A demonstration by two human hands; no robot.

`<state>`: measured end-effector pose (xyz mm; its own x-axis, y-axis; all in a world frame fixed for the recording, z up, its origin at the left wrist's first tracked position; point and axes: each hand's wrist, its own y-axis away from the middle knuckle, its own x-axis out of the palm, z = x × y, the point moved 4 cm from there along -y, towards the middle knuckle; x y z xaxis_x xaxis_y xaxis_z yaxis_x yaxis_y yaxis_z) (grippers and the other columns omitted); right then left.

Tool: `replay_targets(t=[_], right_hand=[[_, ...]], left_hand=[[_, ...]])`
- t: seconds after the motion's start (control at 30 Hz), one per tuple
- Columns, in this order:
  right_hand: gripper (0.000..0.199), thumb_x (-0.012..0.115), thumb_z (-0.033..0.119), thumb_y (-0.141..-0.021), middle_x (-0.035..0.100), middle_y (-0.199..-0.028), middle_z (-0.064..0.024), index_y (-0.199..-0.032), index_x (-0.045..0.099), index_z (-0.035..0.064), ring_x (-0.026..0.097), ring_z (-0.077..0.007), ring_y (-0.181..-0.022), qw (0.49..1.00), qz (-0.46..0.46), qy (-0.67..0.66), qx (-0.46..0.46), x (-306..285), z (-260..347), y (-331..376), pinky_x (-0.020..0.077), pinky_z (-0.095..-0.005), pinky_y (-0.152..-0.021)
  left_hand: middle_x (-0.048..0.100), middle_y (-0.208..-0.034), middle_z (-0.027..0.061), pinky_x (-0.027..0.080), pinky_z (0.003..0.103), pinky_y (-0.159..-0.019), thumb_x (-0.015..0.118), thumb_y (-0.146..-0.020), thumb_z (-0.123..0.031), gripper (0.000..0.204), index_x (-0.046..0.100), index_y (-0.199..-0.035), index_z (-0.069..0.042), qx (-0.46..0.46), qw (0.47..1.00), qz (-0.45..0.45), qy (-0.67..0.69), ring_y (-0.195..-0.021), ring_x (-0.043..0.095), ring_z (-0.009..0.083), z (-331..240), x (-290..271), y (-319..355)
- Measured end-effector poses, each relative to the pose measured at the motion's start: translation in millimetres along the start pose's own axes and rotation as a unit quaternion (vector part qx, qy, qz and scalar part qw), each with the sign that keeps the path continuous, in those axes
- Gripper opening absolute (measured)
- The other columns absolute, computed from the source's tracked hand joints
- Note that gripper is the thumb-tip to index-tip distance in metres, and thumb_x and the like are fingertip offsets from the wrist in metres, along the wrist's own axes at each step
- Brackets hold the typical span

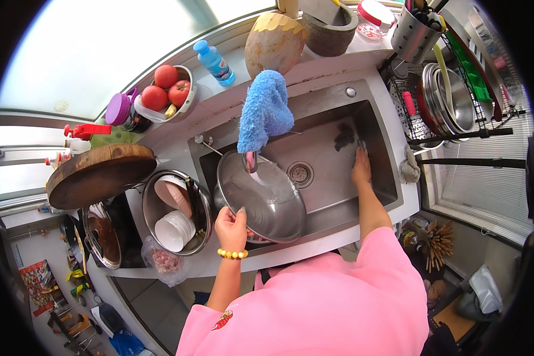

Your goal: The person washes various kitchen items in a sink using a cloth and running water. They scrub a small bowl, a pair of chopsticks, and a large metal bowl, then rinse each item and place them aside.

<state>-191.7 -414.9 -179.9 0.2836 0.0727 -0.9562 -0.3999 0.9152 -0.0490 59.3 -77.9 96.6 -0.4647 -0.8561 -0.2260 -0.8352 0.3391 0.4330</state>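
My left hand is closed on the near-left rim of a round steel basin, which is tilted in the left part of the sink. Above the basin is the tap spout, and what looks like water runs into it. A fluffy blue cloth is draped over the tap. My right hand reaches into the sink's right side, fingers stretched out and pointing away from me, holding nothing visible. Just left of its fingertips, a dark wet patch or clump lies on the sink floor; its kind is unclear.
Left of the sink stands a steel bowl with white bowls, beside a bagged pinkish food. A round wooden board leans farther left. Tomatoes, a blue bottle and a stone mortar line the ledge. A dish rack stands right.
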Motion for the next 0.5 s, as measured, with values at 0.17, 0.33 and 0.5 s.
replay_targets(t=[0.17, 0.33, 0.5], right_hand=[[0.077, 0.044, -0.011, -0.071, 0.021, -0.149, -0.0161, -0.143, 0.023, 0.0072, 0.022, -0.0331, -0.136, 0.985, 0.083, -0.141, -0.058, 86.2, 40.3, 39.5, 0.0128, -0.0478, -0.112], [0.066, 0.043, -0.013, -0.071, 0.037, -0.141, -0.0148, -0.133, 0.041, 0.0084, 0.036, -0.0316, -0.129, 0.884, 0.287, -0.299, -0.215, 81.7, 110.9, 65.8, 0.028, -0.0394, -0.108], [0.043, 0.04, 0.006, -0.086, 0.045, -0.134, -0.0173, -0.128, 0.047, 0.005, 0.044, -0.0336, -0.122, 0.964, 0.205, -0.111, -0.131, -5.6, 62.7, 18.6, 0.035, -0.0403, -0.103]], left_hand=[[0.042, -0.052, -0.0006, 0.04, 0.023, -0.031, 0.061, -0.084, -0.009, 0.034, 0.034, -0.062, -0.006, 0.018, 0.999, -0.012, -0.033, -0.037, 0.044, 0.0061, -10.0, 0.2, 2.4], [0.042, -0.052, -0.0009, 0.04, 0.022, -0.031, 0.061, -0.084, -0.009, 0.034, 0.034, -0.063, -0.007, 0.016, 0.998, 0.0, -0.053, -0.037, 0.044, 0.0057, -17.1, 3.7, -1.0], [0.044, -0.052, -0.0002, 0.041, 0.022, -0.032, 0.061, -0.083, -0.009, 0.034, 0.034, -0.063, -0.007, -0.014, 1.0, 0.01, -0.02, -0.037, 0.045, 0.0064, -8.4, 0.8, -0.8]])
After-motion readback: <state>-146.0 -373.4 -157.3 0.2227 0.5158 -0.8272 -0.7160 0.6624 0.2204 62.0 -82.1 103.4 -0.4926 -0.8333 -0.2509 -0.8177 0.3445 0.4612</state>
